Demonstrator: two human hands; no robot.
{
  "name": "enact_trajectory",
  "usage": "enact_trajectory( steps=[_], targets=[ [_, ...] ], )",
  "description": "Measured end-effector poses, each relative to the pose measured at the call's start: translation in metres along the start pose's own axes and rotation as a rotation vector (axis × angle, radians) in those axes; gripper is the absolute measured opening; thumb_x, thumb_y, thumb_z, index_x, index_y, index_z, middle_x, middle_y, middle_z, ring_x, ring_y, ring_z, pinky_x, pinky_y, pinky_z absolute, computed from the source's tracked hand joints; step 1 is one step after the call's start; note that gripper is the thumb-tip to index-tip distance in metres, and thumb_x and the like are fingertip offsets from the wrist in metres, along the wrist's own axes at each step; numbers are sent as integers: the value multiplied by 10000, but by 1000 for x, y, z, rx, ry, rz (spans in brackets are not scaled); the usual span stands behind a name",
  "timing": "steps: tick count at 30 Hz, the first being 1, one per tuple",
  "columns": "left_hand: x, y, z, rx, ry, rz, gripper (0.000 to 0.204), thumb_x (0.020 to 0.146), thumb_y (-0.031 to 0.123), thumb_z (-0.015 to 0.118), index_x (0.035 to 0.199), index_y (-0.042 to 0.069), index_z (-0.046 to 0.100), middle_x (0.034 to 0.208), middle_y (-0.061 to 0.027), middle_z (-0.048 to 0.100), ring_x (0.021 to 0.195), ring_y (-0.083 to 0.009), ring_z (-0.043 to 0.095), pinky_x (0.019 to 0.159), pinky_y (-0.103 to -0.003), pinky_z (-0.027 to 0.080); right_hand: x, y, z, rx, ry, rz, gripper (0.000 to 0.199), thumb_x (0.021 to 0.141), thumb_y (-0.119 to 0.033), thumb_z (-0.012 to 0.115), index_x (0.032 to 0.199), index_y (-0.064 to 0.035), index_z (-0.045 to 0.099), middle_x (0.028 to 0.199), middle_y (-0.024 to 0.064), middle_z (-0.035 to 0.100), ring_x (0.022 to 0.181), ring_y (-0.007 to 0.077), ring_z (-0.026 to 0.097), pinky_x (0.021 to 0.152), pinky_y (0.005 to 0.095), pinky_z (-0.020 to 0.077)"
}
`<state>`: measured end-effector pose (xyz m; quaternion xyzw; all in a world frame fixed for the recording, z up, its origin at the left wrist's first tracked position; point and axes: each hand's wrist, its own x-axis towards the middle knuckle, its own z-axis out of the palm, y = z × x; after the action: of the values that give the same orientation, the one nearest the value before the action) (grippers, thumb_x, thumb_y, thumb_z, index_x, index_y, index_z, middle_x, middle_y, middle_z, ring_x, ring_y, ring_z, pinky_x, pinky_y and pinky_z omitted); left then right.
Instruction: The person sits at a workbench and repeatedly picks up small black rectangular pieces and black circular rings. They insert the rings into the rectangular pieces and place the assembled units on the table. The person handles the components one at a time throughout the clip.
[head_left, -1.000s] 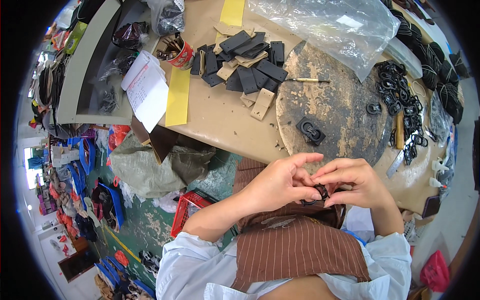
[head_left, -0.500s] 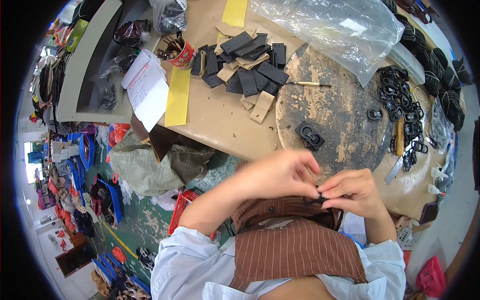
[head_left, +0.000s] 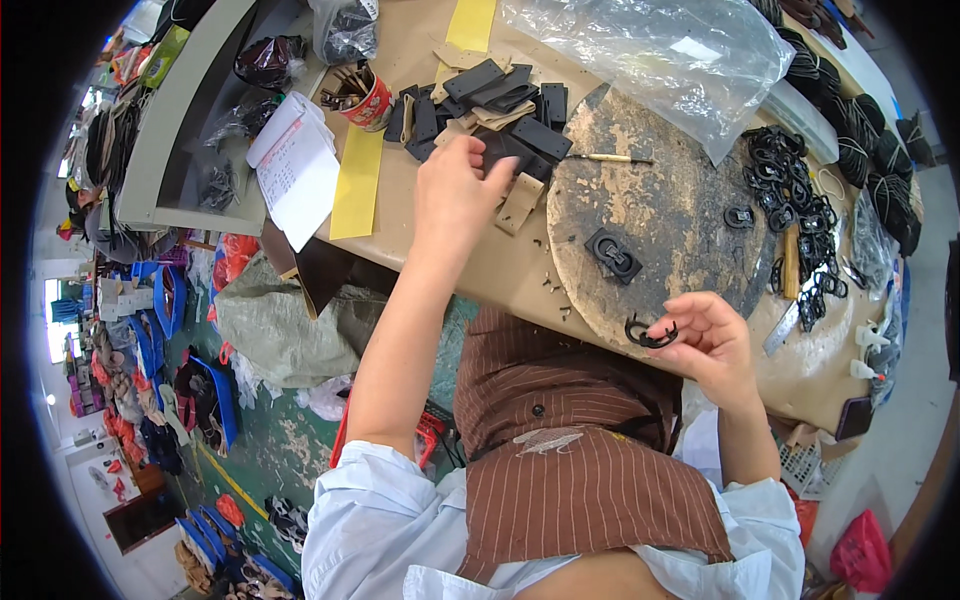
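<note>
Cup [head_left: 375,108] of sticks at table's left. Left hand [head_left: 450,195]: thumb and fingers apart, over black and tan pieces [head_left: 541,136]; contact cannot be told. Black buckle [head_left: 635,331] above near edge of round board [head_left: 690,205], pinched in right hand [head_left: 712,342]. Farther right, black buckle heap [head_left: 778,165].

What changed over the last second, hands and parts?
The left hand let go of the small black curved buckle and moved forward and left, to the pile of flat black and tan rectangular pieces. The right hand kept its grip on the buckle. Unchanged: the black square piece with a buckle on the worn round board.
</note>
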<state>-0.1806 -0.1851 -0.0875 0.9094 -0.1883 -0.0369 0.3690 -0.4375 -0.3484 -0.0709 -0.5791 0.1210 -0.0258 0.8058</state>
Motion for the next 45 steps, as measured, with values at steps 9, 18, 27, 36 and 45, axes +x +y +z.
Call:
enact_trajectory(
  steps=[9,18,27,36,45],
  targets=[
    [3,9,-22,18,-147,83,271,758,131,673,932,-36,549,924,-140,629,802,-183,628,688,-299,508,4,0,7,-139,10,-97,268,749,81,639,991,3,557,912,80,614,853,123,615,756,241,493],
    [-107,74,-18,-1155,-650,-165,244,894,31,492,1130,-21,463,1054,-135,609,937,-147,604,772,-260,523,14,-33,20,-167,-116,-602,197,667,121,681,810,5,609,796,148,640,783,238,639,682,318,518],
    [-119,78,-21,-1034,-705,-103,305,910,23,460,1209,-36,453,1114,-98,584,976,-130,577,818,-258,501,14,-27,13,-84,-112,-523,225,659,121,687,838,1,621,806,143,642,792,235,640,682,312,523],
    [-125,84,-24,-733,-745,38,286,914,16,452,1192,-34,496,1005,-64,617,921,-95,563,788,-228,477,16,-28,11,-65,-13,-296,194,709,123,652,867,14,620,855,108,632,805,161,624,714,260,505],
    [-142,75,2,-1094,-666,-277,273,929,90,462,1177,7,541,967,-20,612,862,-56,545,665,-191,473,13,-8,13,-330,62,-412,218,681,59,712,875,0,633,834,87,613,764,148,568,670,251,441]
  ],
)
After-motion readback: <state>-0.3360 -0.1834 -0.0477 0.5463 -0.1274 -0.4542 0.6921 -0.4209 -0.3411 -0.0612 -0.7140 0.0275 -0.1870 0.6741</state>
